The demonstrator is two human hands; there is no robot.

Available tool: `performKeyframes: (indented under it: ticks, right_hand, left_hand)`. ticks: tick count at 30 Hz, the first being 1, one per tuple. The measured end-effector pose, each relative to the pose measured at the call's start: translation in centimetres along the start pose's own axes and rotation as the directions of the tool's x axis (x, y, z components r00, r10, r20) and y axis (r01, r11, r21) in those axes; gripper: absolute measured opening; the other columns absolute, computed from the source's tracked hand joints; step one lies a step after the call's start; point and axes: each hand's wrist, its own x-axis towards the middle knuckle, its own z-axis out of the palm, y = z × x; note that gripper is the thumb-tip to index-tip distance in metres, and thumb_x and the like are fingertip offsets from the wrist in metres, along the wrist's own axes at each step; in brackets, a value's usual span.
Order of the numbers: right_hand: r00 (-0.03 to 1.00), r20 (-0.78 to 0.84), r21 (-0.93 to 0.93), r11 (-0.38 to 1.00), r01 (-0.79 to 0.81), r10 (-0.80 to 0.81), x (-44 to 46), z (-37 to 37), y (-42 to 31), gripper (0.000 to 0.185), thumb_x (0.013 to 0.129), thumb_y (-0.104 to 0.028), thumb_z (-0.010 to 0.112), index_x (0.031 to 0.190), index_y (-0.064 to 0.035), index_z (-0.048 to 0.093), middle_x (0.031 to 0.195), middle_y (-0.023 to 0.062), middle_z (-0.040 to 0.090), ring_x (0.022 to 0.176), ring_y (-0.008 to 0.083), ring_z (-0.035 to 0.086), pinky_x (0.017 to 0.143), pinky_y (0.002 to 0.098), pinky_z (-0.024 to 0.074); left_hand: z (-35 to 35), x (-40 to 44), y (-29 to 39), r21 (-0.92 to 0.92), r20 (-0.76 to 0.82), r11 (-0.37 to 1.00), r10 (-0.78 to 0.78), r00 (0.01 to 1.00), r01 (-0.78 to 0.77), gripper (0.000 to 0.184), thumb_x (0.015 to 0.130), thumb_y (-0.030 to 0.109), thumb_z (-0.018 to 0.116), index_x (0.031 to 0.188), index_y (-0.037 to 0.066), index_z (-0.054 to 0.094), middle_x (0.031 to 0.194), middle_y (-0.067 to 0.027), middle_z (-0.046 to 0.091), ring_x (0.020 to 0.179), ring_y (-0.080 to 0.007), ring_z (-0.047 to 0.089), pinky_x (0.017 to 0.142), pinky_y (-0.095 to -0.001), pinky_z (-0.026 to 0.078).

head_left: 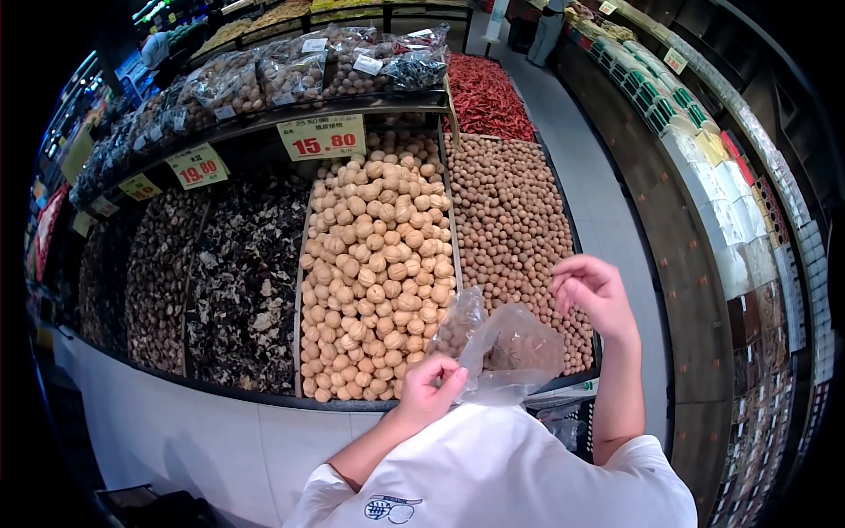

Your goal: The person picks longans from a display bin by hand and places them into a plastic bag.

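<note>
My left hand (pixel 429 387) is closed on the rim of a clear plastic bag (pixel 515 352), thumb on top. The bag hangs with its mouth spread, and I see nothing inside it. My right hand (pixel 588 289) is raised to the right of the bag, above a bin of small round brown dried fruits (pixel 506 224). Its fingers are loosely bent and apart, with nothing visible in them. Left of that bin lies a heap of pale walnuts (pixel 378 273), below my left hand's far side.
Dark dried fungus (pixel 246 273) fills a bin further left, and red dried chillies (pixel 488 92) lie at the back. A shelf of bagged goods (pixel 290 70) overhangs the bins, with a price sign (pixel 322 138). Packaged goods (pixel 704 167) line the right side across an aisle (pixel 607 211).
</note>
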Motion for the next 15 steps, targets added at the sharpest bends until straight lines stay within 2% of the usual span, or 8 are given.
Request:
performKeyframes:
  ticks: [2, 3, 5, 6, 8, 10, 12, 15]
  right_hand:
    - [0.987, -0.159, -0.069, 0.997, -0.035, 0.023, 3.3, -1.7, 1.5, 0.020, 0.096, -0.014, 0.066, 0.108, 0.0027, 0.066, 0.093, 0.0062, 0.070, 0.071, 0.0100, 0.064, 0.062, 0.0237, 0.0537]
    - [0.987, -0.157, -0.070, 0.997, -0.035, 0.024, 4.9, -2.1, 2.5, 0.020, 0.096, -0.014, 0.066, 0.108, 0.0027, 0.066, 0.093, 0.0062, 0.070, 0.071, 0.0100, 0.064, 0.062, 0.0237, 0.0537]
    - [0.947, -0.306, -0.474, 0.848, -0.237, 0.093, 8.0, -2.4, 5.3, 0.028, 0.094, -0.020, 0.069, 0.113, 0.0010, 0.066, 0.089, 0.0057, 0.069, 0.073, 0.0115, 0.064, 0.065, 0.0262, 0.0548]
    - [0.968, -0.250, -0.645, 0.749, -0.153, -0.017, 9.4, -3.1, 7.9, 0.036, 0.091, -0.024, 0.072, 0.117, 0.0000, 0.065, 0.091, 0.0088, 0.069, 0.079, 0.0163, 0.066, 0.072, 0.0307, 0.0562]
    - [0.985, -0.171, -0.804, 0.577, -0.144, 0.008, 11.4, -2.5, 10.4, 0.043, 0.089, -0.025, 0.074, 0.122, -0.0002, 0.063, 0.105, 0.0150, 0.067, 0.094, 0.0247, 0.068, 0.084, 0.0363, 0.0558]
    - [0.995, -0.064, -0.934, 0.356, -0.033, -0.073, 12.6, -2.1, 13.5, 0.050, 0.086, -0.027, 0.076, 0.127, -0.0022, 0.060, 0.121, 0.0199, 0.063, 0.107, 0.0327, 0.064, 0.092, 0.0400, 0.0537]
    - [0.999, -0.016, -0.945, 0.324, -0.031, 0.049, 13.7, -1.2, 15.0, 0.053, 0.085, -0.027, 0.077, 0.129, -0.0045, 0.059, 0.120, 0.0199, 0.060, 0.113, 0.0364, 0.060, 0.097, 0.0431, 0.0512]
    - [0.991, 0.130, -0.953, 0.276, 0.122, 0.012, 14.4, -0.8, 17.7, 0.049, 0.083, -0.025, 0.078, 0.124, -0.0045, 0.061, 0.118, 0.0187, 0.060, 0.114, 0.0356, 0.059, 0.098, 0.0431, 0.0507]
  left_hand:
    - [0.1, 0.1, -0.2, 0.008, -0.002, 1.000, 0.005, 1.000, -0.005, 0.010, 0.092, 0.005, 0.070, 0.085, 0.000, 0.064, 0.071, -0.0006, 0.059, 0.063, -0.0073, 0.052, 0.057, -0.0232, 0.041]
    - [0.1, 0.1, -0.4, 0.001, 0.000, 1.000, 0.013, 1.000, -0.013, 0.010, 0.092, 0.005, 0.070, 0.085, 0.000, 0.064, 0.071, -0.0005, 0.059, 0.063, -0.0072, 0.052, 0.057, -0.0231, 0.041]
    - [0.2, 0.1, -0.6, -0.004, -0.003, 1.000, 0.023, 1.000, -0.023, 0.010, 0.092, 0.005, 0.070, 0.085, 0.000, 0.064, 0.071, -0.0003, 0.059, 0.063, -0.0071, 0.052, 0.057, -0.0230, 0.042]
    - [0.2, 0.1, -0.5, -0.003, 0.002, 1.000, 0.020, 1.000, -0.020, 0.010, 0.092, 0.004, 0.070, 0.085, 0.000, 0.064, 0.071, -0.0003, 0.059, 0.063, -0.0070, 0.052, 0.057, -0.0228, 0.041]
    - [0.2, 0.2, -0.2, -0.001, 0.003, 1.000, 0.014, 1.000, -0.014, 0.010, 0.092, 0.004, 0.070, 0.085, 0.000, 0.065, 0.071, -0.0002, 0.059, 0.062, -0.0068, 0.052, 0.057, -0.0227, 0.041]
    - [0.1, 0.3, 0.1, 0.037, 0.005, 0.998, 0.053, 0.999, -0.053, 0.010, 0.092, 0.004, 0.070, 0.085, 0.000, 0.065, 0.071, -0.0002, 0.059, 0.061, -0.0064, 0.051, 0.056, -0.0223, 0.041]
    - [0.1, 0.2, 0.0, 0.033, -0.011, 0.998, 0.044, 0.999, -0.044, 0.010, 0.092, 0.005, 0.070, 0.085, 0.000, 0.065, 0.071, -0.0001, 0.058, 0.061, -0.0064, 0.051, 0.055, -0.0222, 0.040]
    - [0.1, 0.3, -0.2, 0.030, -0.019, 0.999, 0.034, 0.999, -0.034, 0.011, 0.093, 0.005, 0.070, 0.085, 0.000, 0.065, 0.070, 0.0002, 0.058, 0.060, -0.0061, 0.050, 0.055, -0.0221, 0.040]
